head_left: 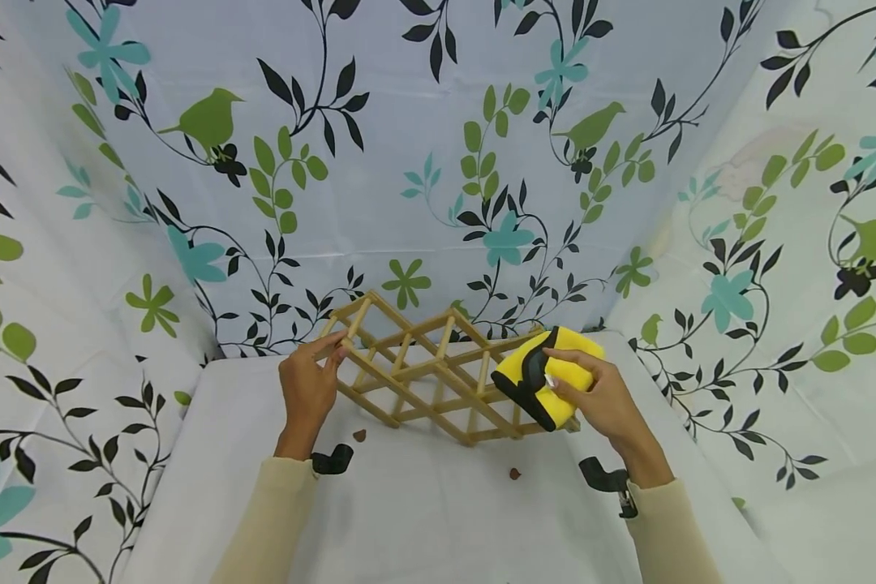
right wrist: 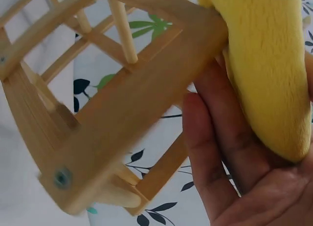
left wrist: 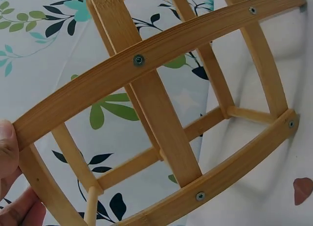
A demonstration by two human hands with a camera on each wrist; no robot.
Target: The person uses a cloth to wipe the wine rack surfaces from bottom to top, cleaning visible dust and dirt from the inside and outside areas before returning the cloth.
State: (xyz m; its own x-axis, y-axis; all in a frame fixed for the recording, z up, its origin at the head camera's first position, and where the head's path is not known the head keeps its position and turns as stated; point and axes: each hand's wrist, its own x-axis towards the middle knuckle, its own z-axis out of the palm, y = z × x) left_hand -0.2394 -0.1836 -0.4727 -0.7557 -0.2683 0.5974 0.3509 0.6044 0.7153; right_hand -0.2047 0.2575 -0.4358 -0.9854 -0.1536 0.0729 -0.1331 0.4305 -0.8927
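A folding wooden lattice rack (head_left: 438, 369), with crossed slats, round dowels and metal bolts, stands stretched out at the back of the white table. My left hand (head_left: 310, 389) pinches its upper left corner; in the left wrist view the fingertips (left wrist: 7, 147) are at the end of a slat (left wrist: 139, 59). My right hand (head_left: 591, 393) grips a soft yellow plush cloth (head_left: 580, 345) with black trim, thumb and fingers on either side. The cloth overlaps the rack's right end in the head view. Up close in the right wrist view, the fuzzy yellow fabric (right wrist: 269, 64) lies against a slat (right wrist: 132, 108).
Two small reddish-brown pieces lie on the white tabletop (head_left: 438, 519), one (head_left: 360, 435) near the left hand and the other (head_left: 514, 473) in front of the rack. Leaf-and-bird patterned sheets (head_left: 409, 162) enclose the table at the back and sides.
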